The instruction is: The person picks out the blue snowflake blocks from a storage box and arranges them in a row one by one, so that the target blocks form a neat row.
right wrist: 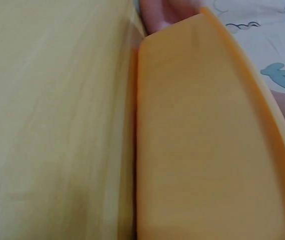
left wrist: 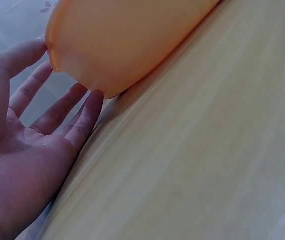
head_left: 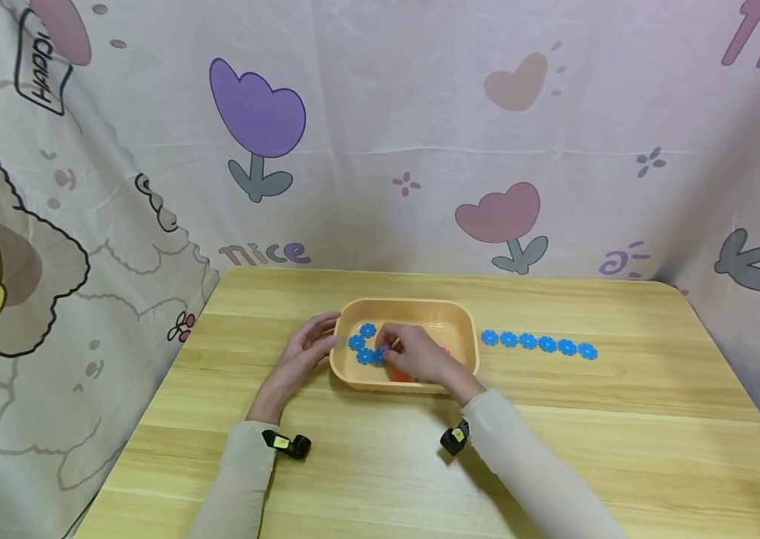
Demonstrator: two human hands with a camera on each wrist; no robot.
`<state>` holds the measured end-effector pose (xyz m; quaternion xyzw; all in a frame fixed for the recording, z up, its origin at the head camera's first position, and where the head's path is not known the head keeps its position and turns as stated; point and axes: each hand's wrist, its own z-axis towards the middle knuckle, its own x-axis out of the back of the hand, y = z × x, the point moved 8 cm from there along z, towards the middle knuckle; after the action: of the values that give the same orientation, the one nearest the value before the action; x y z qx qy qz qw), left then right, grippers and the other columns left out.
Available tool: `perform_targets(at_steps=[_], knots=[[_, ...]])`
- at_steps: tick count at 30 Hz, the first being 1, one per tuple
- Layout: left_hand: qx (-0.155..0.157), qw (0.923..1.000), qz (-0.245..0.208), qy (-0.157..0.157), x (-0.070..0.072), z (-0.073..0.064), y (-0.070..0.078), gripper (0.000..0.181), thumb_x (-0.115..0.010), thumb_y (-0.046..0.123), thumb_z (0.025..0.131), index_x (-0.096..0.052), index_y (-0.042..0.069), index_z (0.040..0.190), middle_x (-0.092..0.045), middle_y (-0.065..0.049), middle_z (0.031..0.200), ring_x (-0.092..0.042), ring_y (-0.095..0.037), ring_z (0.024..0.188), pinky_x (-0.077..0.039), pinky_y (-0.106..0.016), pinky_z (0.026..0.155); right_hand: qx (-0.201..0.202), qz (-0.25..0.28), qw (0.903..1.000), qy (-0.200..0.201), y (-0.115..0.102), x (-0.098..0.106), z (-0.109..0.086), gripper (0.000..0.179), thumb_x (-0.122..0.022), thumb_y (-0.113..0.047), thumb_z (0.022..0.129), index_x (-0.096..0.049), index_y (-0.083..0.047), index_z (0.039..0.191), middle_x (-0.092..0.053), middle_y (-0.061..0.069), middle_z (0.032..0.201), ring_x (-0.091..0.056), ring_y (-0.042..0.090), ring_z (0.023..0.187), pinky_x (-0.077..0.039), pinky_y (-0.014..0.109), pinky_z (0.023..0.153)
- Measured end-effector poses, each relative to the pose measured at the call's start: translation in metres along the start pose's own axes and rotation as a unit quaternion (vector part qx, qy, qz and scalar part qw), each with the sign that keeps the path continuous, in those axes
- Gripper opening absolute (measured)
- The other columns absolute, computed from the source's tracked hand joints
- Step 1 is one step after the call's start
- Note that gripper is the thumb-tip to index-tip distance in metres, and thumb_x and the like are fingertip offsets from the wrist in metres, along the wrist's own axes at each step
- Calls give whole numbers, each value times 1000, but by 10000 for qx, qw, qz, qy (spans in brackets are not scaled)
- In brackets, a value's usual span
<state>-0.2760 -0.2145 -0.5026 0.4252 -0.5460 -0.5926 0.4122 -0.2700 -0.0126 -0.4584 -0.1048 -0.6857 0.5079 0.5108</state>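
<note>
A shallow orange-yellow plastic tub (head_left: 454,308) sits on the table with blue flower-shaped discs (head_left: 356,343) at its left end. My left hand (head_left: 299,359) touches the tub's left end; in the left wrist view its fingertips (left wrist: 96,97) rest against the outer wall, fingers loosely extended. Inside the tub, my right hand (head_left: 416,352) has its thumb and fingertips bent together at a blue disc (head_left: 378,357), pinching it. Orange-red pieces (head_left: 401,376) lie beneath this hand, partly hidden. In the right wrist view the tub's side wall (right wrist: 207,130) hides most of the right hand.
To the tub's right, several blue flower-shaped discs (head_left: 529,341) lie in a row on the wooden table (head_left: 366,464). A printed cloth (head_left: 380,97) hangs behind the table and along its sides. Each sleeve has a small black camera (head_left: 299,447) at the wrist.
</note>
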Motion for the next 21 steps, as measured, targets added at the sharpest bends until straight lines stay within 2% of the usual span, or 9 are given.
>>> perform_targets(at_steps=[5,13,18,21], knots=[[-4,10000,-41,-7,0,0,-2,51,-63,15,103,-46,9,151,-45,-17,154,-49,-35,137,-52,-35,104,-51,152,9996,211,-1,9,-5,17,-61,0,100,-68,-10,111,-64,3,98,-65,15,81,-57,27,63],[36,10000,-22,21,1,1,-3,52,-63,16,103,-46,9,152,-45,-17,154,-49,-34,137,-52,-35,104,244,323,9976,568,-13,26,-18,19,-61,2,98,-67,-7,113,-70,4,103,-68,17,87,-59,27,71],[61,10000,-32,60,1,1,-3,51,-63,16,103,-47,9,151,-45,-16,154,-50,-33,137,-52,-34,104,421,588,9952,654,-17,34,-27,22,-59,2,100,-67,-7,118,-71,9,101,-71,29,82,-60,28,66],[41,10000,-43,50,0,0,-2,51,-63,16,103,-47,9,151,-45,-16,154,-50,-32,137,-51,-34,104,489,680,9938,725,-20,39,-32,23,-59,0,101,-67,-8,121,-71,10,99,-72,31,80,-60,30,62]])
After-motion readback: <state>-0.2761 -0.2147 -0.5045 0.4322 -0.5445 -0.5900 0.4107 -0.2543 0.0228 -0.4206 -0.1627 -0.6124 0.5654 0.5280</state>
